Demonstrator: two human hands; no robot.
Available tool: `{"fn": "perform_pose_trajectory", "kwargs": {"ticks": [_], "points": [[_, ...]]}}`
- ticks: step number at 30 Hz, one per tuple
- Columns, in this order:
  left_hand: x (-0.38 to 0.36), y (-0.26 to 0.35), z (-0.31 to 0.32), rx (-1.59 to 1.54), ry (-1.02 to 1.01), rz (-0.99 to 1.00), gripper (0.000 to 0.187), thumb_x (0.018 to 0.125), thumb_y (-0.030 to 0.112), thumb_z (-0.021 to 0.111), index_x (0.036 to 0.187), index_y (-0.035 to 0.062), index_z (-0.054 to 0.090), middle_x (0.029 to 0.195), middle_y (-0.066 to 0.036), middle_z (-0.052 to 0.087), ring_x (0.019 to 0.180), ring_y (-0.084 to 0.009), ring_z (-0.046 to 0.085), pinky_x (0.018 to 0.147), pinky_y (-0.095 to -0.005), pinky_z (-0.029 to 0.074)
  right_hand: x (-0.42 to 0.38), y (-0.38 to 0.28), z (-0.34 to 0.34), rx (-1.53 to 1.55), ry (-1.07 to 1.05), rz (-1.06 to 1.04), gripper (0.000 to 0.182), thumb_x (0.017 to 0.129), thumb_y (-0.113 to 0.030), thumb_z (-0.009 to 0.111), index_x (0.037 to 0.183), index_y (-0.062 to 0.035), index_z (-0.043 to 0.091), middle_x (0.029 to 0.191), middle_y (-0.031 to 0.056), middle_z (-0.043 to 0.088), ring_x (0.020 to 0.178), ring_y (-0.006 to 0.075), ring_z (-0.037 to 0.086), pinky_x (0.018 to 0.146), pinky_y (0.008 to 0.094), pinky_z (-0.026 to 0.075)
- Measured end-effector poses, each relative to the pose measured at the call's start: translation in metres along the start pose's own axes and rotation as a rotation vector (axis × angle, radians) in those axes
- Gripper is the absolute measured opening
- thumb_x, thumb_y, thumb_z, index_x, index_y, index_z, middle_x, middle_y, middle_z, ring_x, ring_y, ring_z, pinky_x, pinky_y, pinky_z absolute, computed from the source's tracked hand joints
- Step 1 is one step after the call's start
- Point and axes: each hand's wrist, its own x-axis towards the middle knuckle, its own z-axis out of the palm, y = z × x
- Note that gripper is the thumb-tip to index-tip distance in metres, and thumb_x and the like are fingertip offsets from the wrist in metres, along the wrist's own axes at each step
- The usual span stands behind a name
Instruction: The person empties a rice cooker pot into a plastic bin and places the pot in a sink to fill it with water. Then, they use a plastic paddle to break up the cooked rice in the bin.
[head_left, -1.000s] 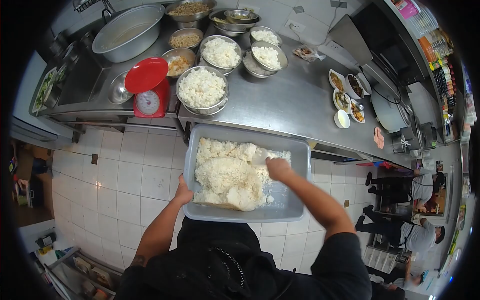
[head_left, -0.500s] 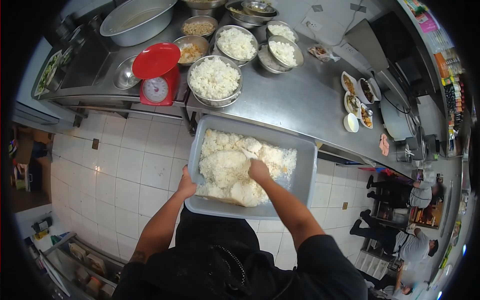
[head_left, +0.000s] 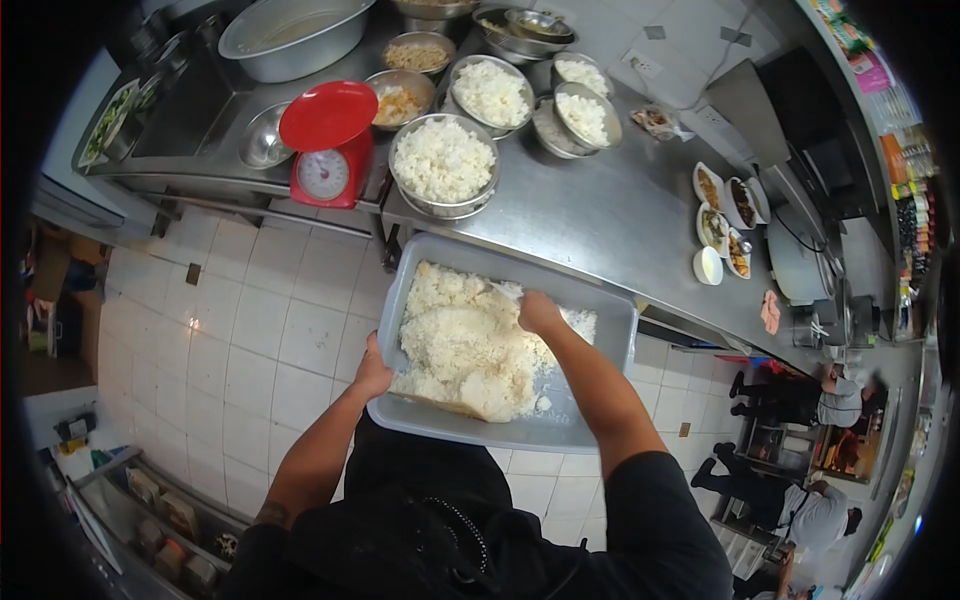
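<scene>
A grey plastic tub (head_left: 618, 352) full of cooked white rice (head_left: 455, 340) is in front of my body, its far side close against the steel counter edge. My left hand (head_left: 373, 374) grips the tub's left rim, with the thumb up along the side. Inside the tub, my right hand (head_left: 541, 315) is closed round the handle of a white rice paddle (head_left: 508, 291). The paddle's blade points left and touches the upper part of the rice. Most of the rice is heaped toward the left; bare tub bottom shows at the lower right.
On the steel counter (head_left: 590, 215) are several bowls of rice, such as the nearest steel bowl (head_left: 444, 205), a red scale (head_left: 336, 185) and a large metal basin (head_left: 300, 45). Small dishes (head_left: 708, 187) stand farther right. Co-workers (head_left: 815, 505) are at the far right.
My right hand has moved to the right with the paddle. Rice has shifted, and more of the tub's bottom shows at the lower right. My left hand keeps its grip on the rim.
</scene>
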Motion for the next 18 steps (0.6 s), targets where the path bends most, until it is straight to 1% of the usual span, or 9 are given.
{"fn": "perform_pose_trajectory", "kwargs": {"ticks": [1, 3, 5, 7, 8, 9, 11, 15, 18], "points": [[0.001, 0.003, -0.002, -0.007, -0.008, -0.008, 0.085, 0.084, -0.003, 0.062, 0.155, 0.0060, 0.015, 0.142, -0.030, 0.054, 0.134, -0.0435, 0.054, 0.113, -0.0445, 0.042, 0.017, -0.009, -0.002, 0.008, -0.007, -0.011, 0.029, 0.088, -0.010, 0.061, 0.113, 0.0007, 0.072, 0.118, 0.0247, 0.071, 0.111, 0.0401, 0.069, 0.092, 0.0473, 0.058], [0.000, 0.005, -0.003, 0.003, -0.038, -0.004, 0.086, 0.084, -0.003, 0.062, 0.155, 0.0060, 0.014, 0.142, -0.031, 0.054, 0.134, -0.0435, 0.054, 0.113, -0.0446, 0.042, 0.036, -0.013, -0.012, 0.036, -0.117, -0.030, 0.042, 0.084, -0.010, 0.062, 0.124, -0.0168, 0.074, 0.116, 0.0248, 0.071, 0.113, 0.0421, 0.067, 0.097, 0.0485, 0.055], [0.003, 0.005, -0.004, -0.044, -0.026, 0.058, 0.086, 0.085, -0.002, 0.063, 0.155, 0.0059, 0.014, 0.143, -0.031, 0.052, 0.135, -0.0443, 0.053, 0.113, -0.0447, 0.042, 0.034, 0.000, -0.007, 0.077, -0.160, -0.057, 0.044, 0.088, -0.018, 0.068, 0.131, -0.0199, 0.071, 0.122, 0.0220, 0.070, 0.112, 0.0442, 0.067, 0.096, 0.0474, 0.055], [0.008, -0.001, -0.003, -0.016, -0.005, 0.069, 0.086, 0.085, -0.002, 0.062, 0.155, 0.0059, 0.014, 0.143, -0.031, 0.052, 0.135, -0.0443, 0.053, 0.113, -0.0447, 0.042, 0.008, 0.008, 0.009, 0.069, 0.137, -0.351, 0.047, 0.089, -0.030, 0.074, 0.136, -0.0229, 0.069, 0.127, 0.0196, 0.068, 0.106, 0.0464, 0.068, 0.095, 0.0478, 0.056], [0.008, -0.006, 0.000, 0.013, -0.001, 0.059, 0.086, 0.085, -0.003, 0.062, 0.155, 0.0059, 0.013, 0.143, -0.031, 0.052, 0.134, -0.0444, 0.053, 0.113, -0.0447, 0.042, -0.023, 0.001, -0.024, -0.068, 0.119, -0.344, 0.048, 0.093, -0.034, 0.072, 0.139, -0.0246, 0.066, 0.125, 0.0184, 0.067, 0.102, 0.0416, 0.071, 0.089, 0.0479, 0.058], [0.007, -0.009, 0.001, 0.007, -0.009, 0.049, 0.086, 0.085, -0.003, 0.062, 0.155, 0.0059, 0.013, 0.143, -0.031, 0.052, 0.134, -0.0444, 0.053, 0.113, -0.0447, 0.042, -0.048, -0.006, -0.062, -0.071, 0.105, -0.341, 0.048, 0.093, -0.034, 0.072, 0.139, -0.0246, 0.066, 0.125, 0.0184, 0.067, 0.102, 0.0416, 0.071, 0.089, 0.0479, 0.058], [0.010, -0.009, 0.002, 0.020, -0.011, 0.001, 0.086, 0.085, -0.003, 0.062, 0.156, 0.0064, 0.013, 0.142, -0.031, 0.053, 0.133, -0.0447, 0.054, 0.112, -0.0451, 0.043, -0.075, -0.006, -0.116, -0.378, -0.156, -0.206, 0.040, 0.102, -0.028, 0.060, 0.142, -0.0265, 0.062, 0.122, 0.0174, 0.067, 0.103, 0.0341, 0.072, 0.086, 0.0458, 0.060], [0.007, 0.001, -0.002, 0.012, 0.004, 0.004, 0.086, 0.086, -0.003, 0.062, 0.156, 0.0070, 0.014, 0.142, -0.032, 0.053, 0.132, -0.0456, 0.054, 0.111, -0.0455, 0.043, -0.066, 0.011, -0.105, -0.708, -0.206, -0.302, 0.039, 0.105, -0.020, 0.052, 0.143, -0.0222, 0.060, 0.118, 0.0158, 0.068, 0.102, 0.0292, 0.073, 0.082, 0.0426, 0.061], [0.003, 0.008, -0.003, -0.012, 0.000, -0.006, 0.086, 0.086, -0.003, 0.062, 0.156, 0.0070, 0.014, 0.141, -0.032, 0.053, 0.131, -0.0463, 0.055, 0.111, -0.0455, 0.044, -0.028, -0.004, -0.035, -0.646, -0.108, -0.413, 0.035, 0.099, -0.012, 0.055, 0.132, -0.0063, 0.065, 0.113, 0.0147, 0.073, 0.101, 0.0302, 0.074, 0.083, 0.0426, 0.061]]}}
